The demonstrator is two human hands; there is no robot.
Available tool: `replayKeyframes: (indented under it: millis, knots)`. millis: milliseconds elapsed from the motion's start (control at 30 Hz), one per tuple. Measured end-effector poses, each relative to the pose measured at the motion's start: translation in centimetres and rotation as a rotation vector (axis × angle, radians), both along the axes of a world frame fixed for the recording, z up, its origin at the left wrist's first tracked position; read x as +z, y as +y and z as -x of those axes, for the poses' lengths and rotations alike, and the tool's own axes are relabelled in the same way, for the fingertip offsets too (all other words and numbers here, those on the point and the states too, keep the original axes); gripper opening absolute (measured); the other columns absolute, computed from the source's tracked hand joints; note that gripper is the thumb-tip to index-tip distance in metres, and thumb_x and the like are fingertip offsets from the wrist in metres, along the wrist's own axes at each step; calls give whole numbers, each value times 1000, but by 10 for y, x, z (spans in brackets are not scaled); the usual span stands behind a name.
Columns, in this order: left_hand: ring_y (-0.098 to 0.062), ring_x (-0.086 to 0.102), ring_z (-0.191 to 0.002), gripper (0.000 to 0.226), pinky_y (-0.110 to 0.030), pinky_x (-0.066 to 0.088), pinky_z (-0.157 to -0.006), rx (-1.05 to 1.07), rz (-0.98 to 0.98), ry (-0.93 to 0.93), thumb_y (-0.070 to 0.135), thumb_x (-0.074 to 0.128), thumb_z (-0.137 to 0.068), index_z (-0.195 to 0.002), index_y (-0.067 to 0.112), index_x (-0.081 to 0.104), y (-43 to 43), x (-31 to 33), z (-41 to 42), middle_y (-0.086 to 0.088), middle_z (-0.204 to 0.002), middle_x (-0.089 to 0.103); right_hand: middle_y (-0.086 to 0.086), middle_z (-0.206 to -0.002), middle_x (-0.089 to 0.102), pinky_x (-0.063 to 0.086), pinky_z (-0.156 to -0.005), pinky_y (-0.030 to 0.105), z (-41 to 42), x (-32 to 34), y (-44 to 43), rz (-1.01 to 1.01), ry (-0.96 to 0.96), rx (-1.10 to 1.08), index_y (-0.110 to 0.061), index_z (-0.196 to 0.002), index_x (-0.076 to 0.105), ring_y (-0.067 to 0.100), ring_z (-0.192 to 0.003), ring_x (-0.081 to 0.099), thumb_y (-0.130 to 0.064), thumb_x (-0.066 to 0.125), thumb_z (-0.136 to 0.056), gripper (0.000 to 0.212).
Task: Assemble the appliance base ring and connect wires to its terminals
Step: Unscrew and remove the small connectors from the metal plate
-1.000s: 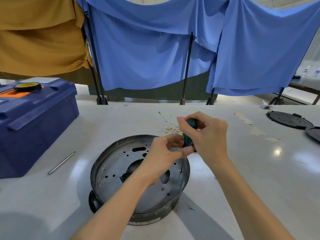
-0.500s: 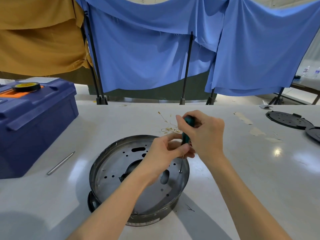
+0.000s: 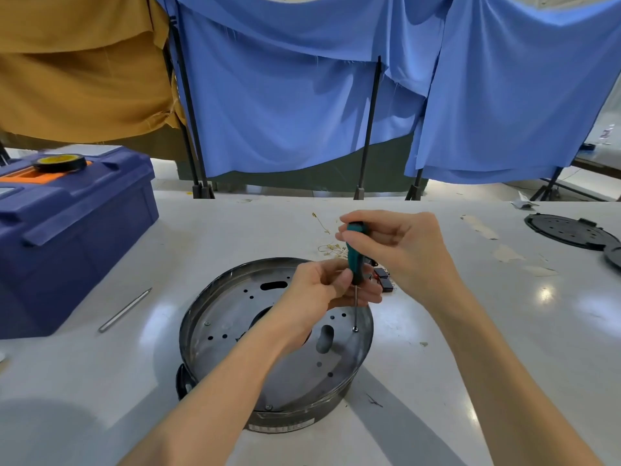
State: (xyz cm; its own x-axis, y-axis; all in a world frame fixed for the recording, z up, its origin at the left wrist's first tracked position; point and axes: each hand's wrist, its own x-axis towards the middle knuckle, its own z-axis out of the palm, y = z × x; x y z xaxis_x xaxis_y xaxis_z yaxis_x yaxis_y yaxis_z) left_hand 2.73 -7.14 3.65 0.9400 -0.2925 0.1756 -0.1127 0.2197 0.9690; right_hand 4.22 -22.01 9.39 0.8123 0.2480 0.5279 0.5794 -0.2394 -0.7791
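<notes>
A round grey metal base ring (image 3: 235, 334) with many holes lies on the white table in front of me. A screwdriver with a teal handle (image 3: 355, 253) stands upright over its right side, its tip on a small screw (image 3: 355, 328) in the plate. My right hand (image 3: 400, 247) grips the top of the handle. My left hand (image 3: 322, 290) pinches the lower end of the handle and the shaft. Thin yellowish wires (image 3: 331, 247) lie on the table just behind the ring, partly hidden by my hands.
A blue toolbox (image 3: 67, 237) with a tape roll (image 3: 58, 162) on top stands at the left. A thin metal rod (image 3: 125, 310) lies beside it. Black round plastic covers (image 3: 571, 232) sit at the far right. Small black and red parts (image 3: 384, 279) lie behind the ring. Blue and ochre cloths hang behind.
Both hands have shifted slightly on the screwdriver, and my right-hand fingers have turned around the handle's top. The tip stays on the same screw and the ring has not moved.
</notes>
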Motion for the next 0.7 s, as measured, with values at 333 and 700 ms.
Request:
replayKeyframes:
  millis: [333,700]
  knots:
    - [-25,71,-80,27,-25,55,-77,-37,-116,-26,12,42,-102,-107,-1,65,-11,-1,-2,-12,-87,73,0,-67,57,43,-56,19,8,-16,15,94,-340,-570,-10,-75,48,19,-58,50,-42,83,-68,49]
    - [-30,72,-87,18,-26,56,-78,11,-40,-13,9,59,-92,-107,2,66,-10,0,1,-16,-93,74,1,-67,72,58,-64,30,-2,-4,0,65,-221,-275,-5,-79,75,16,-60,69,-25,75,-82,20]
